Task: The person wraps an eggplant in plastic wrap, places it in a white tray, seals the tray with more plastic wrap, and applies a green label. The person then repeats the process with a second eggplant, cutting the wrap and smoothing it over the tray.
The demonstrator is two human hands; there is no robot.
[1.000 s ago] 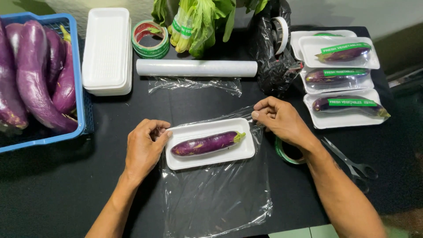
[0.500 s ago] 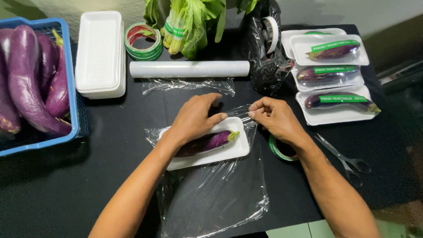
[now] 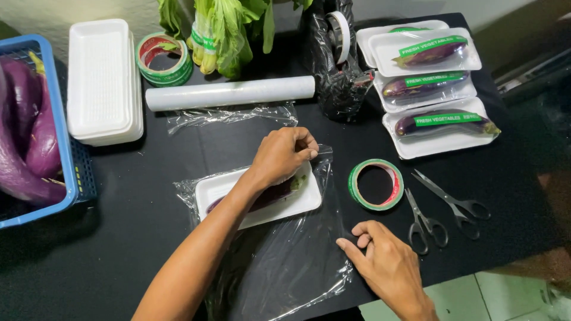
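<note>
Pinching the far edge of the cling film (image 3: 279, 261) over the eggplant (image 3: 270, 195) on its white foam tray (image 3: 303, 201), the left hand (image 3: 282, 156) begins the wrap; the right hand (image 3: 386, 264) lies flat and open on the film's near corner. Three wrapped trays (image 3: 437, 89) look finished; this one is barely begun.

black table (image 3: 119, 255) — pale tiled floor (image 3: 499, 294)
</note>
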